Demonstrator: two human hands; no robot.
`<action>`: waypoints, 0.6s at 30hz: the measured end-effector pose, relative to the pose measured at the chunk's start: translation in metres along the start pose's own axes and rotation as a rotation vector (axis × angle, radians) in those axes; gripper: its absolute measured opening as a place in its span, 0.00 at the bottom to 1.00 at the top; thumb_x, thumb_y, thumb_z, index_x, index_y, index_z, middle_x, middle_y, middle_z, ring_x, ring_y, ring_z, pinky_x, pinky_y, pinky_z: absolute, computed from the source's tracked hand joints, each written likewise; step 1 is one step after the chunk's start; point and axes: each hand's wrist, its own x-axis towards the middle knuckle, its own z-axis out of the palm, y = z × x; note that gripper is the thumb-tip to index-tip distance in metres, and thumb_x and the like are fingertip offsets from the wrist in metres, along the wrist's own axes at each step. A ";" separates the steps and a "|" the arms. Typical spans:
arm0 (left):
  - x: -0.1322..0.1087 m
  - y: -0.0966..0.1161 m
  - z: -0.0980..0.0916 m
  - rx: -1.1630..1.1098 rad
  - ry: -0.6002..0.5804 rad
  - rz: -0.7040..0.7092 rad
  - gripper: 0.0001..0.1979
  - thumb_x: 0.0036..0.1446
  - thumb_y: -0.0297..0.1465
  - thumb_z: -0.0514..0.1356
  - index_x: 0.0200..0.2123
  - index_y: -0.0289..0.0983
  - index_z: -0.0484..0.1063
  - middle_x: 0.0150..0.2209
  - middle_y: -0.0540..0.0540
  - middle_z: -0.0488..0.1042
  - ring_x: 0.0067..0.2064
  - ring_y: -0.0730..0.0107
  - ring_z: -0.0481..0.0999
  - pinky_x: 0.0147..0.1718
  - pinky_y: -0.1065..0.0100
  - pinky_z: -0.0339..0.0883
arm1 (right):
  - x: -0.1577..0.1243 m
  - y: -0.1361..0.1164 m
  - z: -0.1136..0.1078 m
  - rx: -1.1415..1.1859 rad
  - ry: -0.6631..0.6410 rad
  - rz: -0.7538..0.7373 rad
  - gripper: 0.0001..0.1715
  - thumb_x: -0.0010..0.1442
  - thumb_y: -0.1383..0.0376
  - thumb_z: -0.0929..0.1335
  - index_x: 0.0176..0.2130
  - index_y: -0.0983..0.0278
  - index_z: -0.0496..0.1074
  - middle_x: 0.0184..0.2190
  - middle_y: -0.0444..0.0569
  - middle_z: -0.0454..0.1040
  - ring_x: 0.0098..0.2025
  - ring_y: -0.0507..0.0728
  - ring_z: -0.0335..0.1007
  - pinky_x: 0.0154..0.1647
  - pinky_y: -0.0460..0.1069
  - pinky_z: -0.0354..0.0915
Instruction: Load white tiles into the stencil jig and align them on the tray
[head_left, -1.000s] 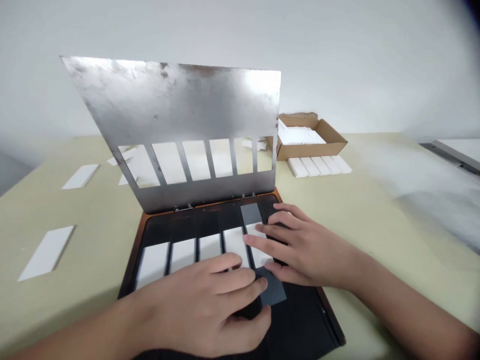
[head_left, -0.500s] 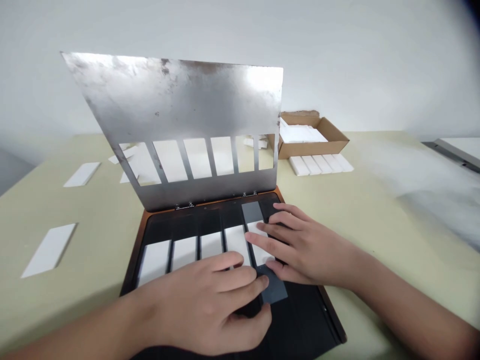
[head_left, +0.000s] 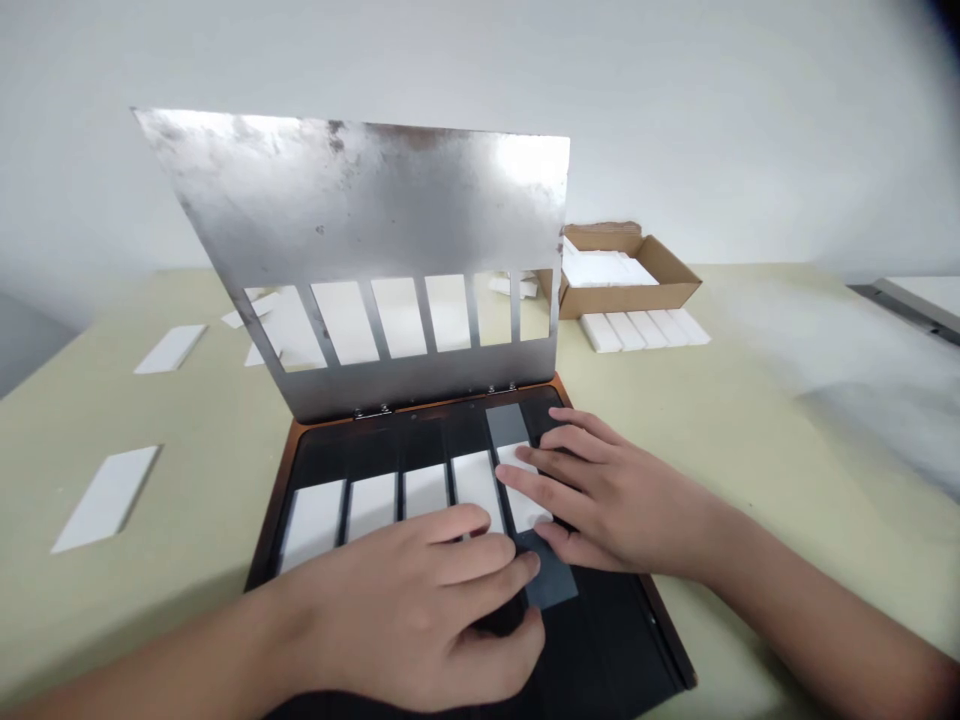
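In front of me lies a black tray (head_left: 622, 640) with a row of white rectangular pieces (head_left: 373, 500) set in its slots. A hinged metal plate (head_left: 420, 200) with rectangular cut-outs stands raised at its back edge. My right hand (head_left: 607, 490), fingers spread, rests on the rightmost white piece (head_left: 521, 500), its thumb at the near end. My left hand (head_left: 420, 605) hovers low over the tray, fingers bent and apart, fingertips by a dark grey strip (head_left: 551, 575) under that piece. The left hand hides the near ends of some white pieces.
A cardboard box (head_left: 622, 300) holding white pieces stands behind on the right, with a row of white pieces (head_left: 645, 330) before it. Single white pieces (head_left: 105, 500) lie on the pale table (head_left: 202, 430) to the left. A pale wall rises behind.
The view has shifted slightly, so everything sits a little further right. Both hands keep nearly the same pose over the tray.
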 end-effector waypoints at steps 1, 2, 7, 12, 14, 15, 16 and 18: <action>0.000 0.000 0.000 0.002 -0.001 0.000 0.08 0.66 0.32 0.63 0.47 0.39 0.78 0.47 0.41 0.84 0.41 0.63 0.81 0.45 0.59 0.78 | 0.000 0.000 0.000 0.002 0.001 0.000 0.31 0.73 0.57 0.66 0.68 0.70 0.68 0.57 0.57 0.78 0.54 0.64 0.68 0.73 0.67 0.58; 0.000 0.000 -0.001 0.003 -0.002 0.001 0.08 0.66 0.32 0.63 0.47 0.39 0.78 0.47 0.41 0.84 0.41 0.63 0.81 0.45 0.59 0.78 | 0.000 0.000 0.000 0.002 0.004 0.001 0.30 0.73 0.57 0.66 0.67 0.70 0.69 0.56 0.57 0.78 0.53 0.65 0.68 0.73 0.67 0.58; 0.002 -0.001 -0.001 0.008 -0.010 0.011 0.08 0.67 0.33 0.62 0.46 0.39 0.79 0.47 0.41 0.84 0.40 0.64 0.80 0.44 0.59 0.78 | 0.000 0.001 0.000 0.006 0.008 0.008 0.27 0.73 0.57 0.66 0.62 0.72 0.73 0.56 0.57 0.79 0.53 0.65 0.68 0.73 0.68 0.59; 0.001 -0.001 -0.001 0.010 -0.017 0.022 0.08 0.65 0.33 0.64 0.46 0.39 0.79 0.48 0.40 0.84 0.40 0.63 0.81 0.43 0.58 0.79 | 0.000 0.000 0.001 0.019 0.024 0.016 0.24 0.73 0.57 0.66 0.58 0.71 0.76 0.55 0.55 0.79 0.53 0.64 0.69 0.74 0.67 0.58; 0.001 -0.001 -0.001 0.005 -0.012 0.019 0.08 0.65 0.33 0.64 0.46 0.39 0.79 0.47 0.41 0.84 0.40 0.63 0.81 0.43 0.58 0.79 | 0.000 0.000 0.001 0.017 0.026 0.013 0.23 0.73 0.57 0.66 0.57 0.71 0.77 0.55 0.56 0.79 0.53 0.64 0.69 0.74 0.67 0.58; 0.001 -0.001 -0.001 0.004 -0.009 0.018 0.07 0.65 0.33 0.64 0.45 0.39 0.79 0.47 0.41 0.84 0.40 0.63 0.81 0.43 0.59 0.79 | 0.000 -0.001 0.000 0.017 0.026 0.014 0.23 0.73 0.57 0.66 0.57 0.71 0.77 0.55 0.56 0.79 0.53 0.64 0.69 0.74 0.67 0.58; 0.000 -0.001 0.000 0.005 -0.011 0.017 0.08 0.65 0.33 0.64 0.46 0.39 0.79 0.47 0.41 0.84 0.40 0.63 0.81 0.44 0.59 0.79 | 0.001 -0.001 0.000 0.017 0.027 0.016 0.23 0.73 0.57 0.66 0.56 0.71 0.77 0.55 0.56 0.79 0.53 0.64 0.69 0.74 0.67 0.58; 0.000 -0.001 0.000 0.010 -0.017 0.020 0.08 0.66 0.34 0.64 0.46 0.39 0.79 0.48 0.41 0.84 0.40 0.63 0.81 0.44 0.59 0.79 | 0.001 -0.001 -0.001 0.019 0.028 0.020 0.23 0.73 0.57 0.66 0.56 0.71 0.77 0.55 0.55 0.79 0.53 0.64 0.69 0.74 0.67 0.58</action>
